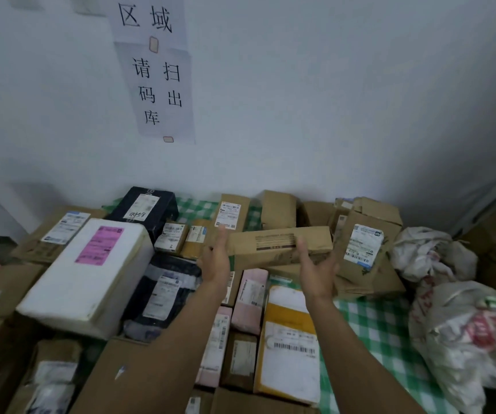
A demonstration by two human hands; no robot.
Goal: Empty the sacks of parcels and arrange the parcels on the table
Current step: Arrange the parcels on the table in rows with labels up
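Observation:
A long brown cardboard parcel (279, 248) hangs above the table's middle, held between my two hands. My left hand (215, 261) grips its left end with the thumb on top. My right hand (317, 268) supports its right underside, fingers curled up the front. Below lie many parcels: a white foam box with a pink label (91, 276), a dark plastic bag (166, 294), pink mailers (251, 297), and a yellow mailer (290, 348). White woven sacks (464, 330) slump at the table's right side.
The table has a green checked cloth (375, 333), bare at the right front. A black box (145, 209) and several brown cartons (369, 249) stand along the back by the white wall. Paper signs (160, 85) hang on the wall. Large cartons (139, 380) fill the front left.

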